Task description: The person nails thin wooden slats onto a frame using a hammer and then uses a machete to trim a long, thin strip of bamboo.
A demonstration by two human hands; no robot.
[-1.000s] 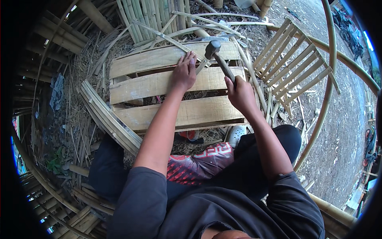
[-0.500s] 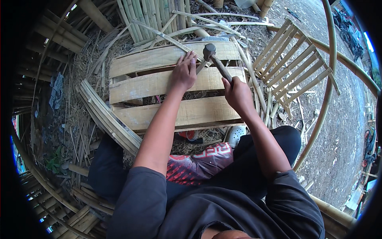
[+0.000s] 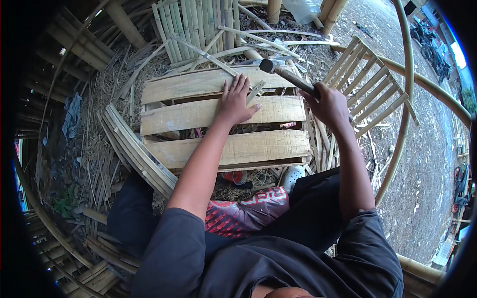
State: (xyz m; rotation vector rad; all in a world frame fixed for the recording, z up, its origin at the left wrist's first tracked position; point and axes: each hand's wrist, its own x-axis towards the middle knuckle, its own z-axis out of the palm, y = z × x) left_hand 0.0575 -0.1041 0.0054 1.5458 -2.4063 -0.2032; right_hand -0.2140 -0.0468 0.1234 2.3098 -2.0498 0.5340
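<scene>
My right hand [image 3: 328, 105] is wrapped round the handle of a hammer [image 3: 298, 81]. The hammer is raised over the right end of a low slatted wooden bench top [image 3: 198, 107], its head pointing left. My left hand [image 3: 235, 103] lies flat on the slats, fingers and thumb spread. Its fingertips press on a long split bamboo strip [image 3: 211, 58] that slants down from the upper left. A shorter bamboo strip [image 3: 255, 92] crosses that strip's end beside the fingers. Whether a nail stands at the crossing is too small to tell.
A bundle of bamboo strips [image 3: 136, 151] leans at the bench's left. Behind stands a bamboo slat panel [image 3: 196, 30]; a slatted bamboo rack [image 3: 370, 82] is on the right. A curved bamboo pole [image 3: 408, 64] rises beyond it. Strips and shavings litter the ground.
My right hand has lifted the hammer up and to the right, away from the strips. My left thumb has spread out to the right, while the fingers stay on the long strip.
</scene>
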